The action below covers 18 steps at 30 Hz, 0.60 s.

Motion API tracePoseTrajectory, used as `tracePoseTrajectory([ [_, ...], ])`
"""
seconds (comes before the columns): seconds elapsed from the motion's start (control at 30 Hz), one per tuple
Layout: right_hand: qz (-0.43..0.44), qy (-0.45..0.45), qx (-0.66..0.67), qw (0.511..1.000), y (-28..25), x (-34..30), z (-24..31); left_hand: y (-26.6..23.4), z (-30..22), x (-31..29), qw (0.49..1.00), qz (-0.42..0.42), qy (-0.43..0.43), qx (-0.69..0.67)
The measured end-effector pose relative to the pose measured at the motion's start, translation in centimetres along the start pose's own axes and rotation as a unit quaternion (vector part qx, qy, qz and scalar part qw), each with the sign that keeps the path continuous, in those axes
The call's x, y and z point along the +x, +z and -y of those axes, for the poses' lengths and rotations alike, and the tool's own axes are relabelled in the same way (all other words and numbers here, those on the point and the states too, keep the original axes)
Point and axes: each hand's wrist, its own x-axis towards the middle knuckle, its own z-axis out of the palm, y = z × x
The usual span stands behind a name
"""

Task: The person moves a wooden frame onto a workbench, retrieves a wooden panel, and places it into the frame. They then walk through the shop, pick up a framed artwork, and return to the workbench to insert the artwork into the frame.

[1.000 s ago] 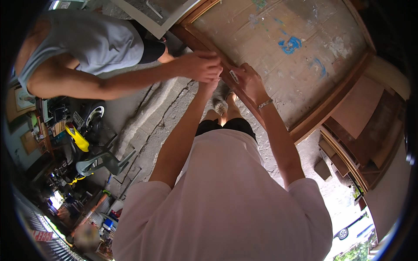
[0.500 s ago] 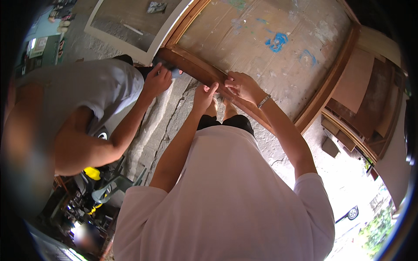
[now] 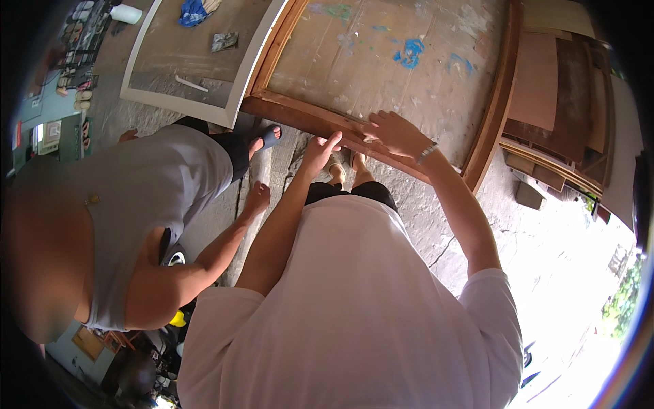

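A brown wooden frame (image 3: 300,117) lies across a paint-stained board in front of me, its near rail running close to my body. My left hand (image 3: 321,151) grips the outer edge of that rail, thumb on top and fingers curled beneath. To its right, my right hand (image 3: 398,135), with a bracelet at the wrist, rests over the same rail. Its fingers are bent down onto the wood; whatever they hold, if anything, is hidden under them.
A person in a grey shirt (image 3: 157,163) stands close on my left, one hand (image 3: 257,198) lowered. Beyond them lies a white frame (image 3: 177,105). Blue paint marks (image 3: 411,53) spot the paint-stained board (image 3: 449,88). Wooden panels (image 3: 565,102) stack at the right.
My right hand has shifted a little rightward along the rail, while my left keeps its grip. The other person's hand has moved away from the frame's left corner.
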Motion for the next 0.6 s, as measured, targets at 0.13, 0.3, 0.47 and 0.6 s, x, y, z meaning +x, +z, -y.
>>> tracePoseTrajectory([
  [0.13,-0.109,0.171,0.104,0.974,-2.1,-6.1,0.8,-0.6,-0.2,0.1,0.996,0.012,-0.015,0.083],
  [0.3,-0.363,0.371,0.393,0.759,0.8,-16.0,4.6,-0.9,0.9,-1.0,0.983,0.099,0.074,0.135],
  [0.47,-0.471,0.495,0.464,0.564,6.4,-21.8,9.4,0.4,-2.5,-3.6,0.928,0.303,-0.002,0.215],
  [0.6,-0.556,0.504,0.45,0.484,8.2,-24.9,11.0,5.2,-7.8,-4.5,0.91,0.352,0.115,0.185],
])
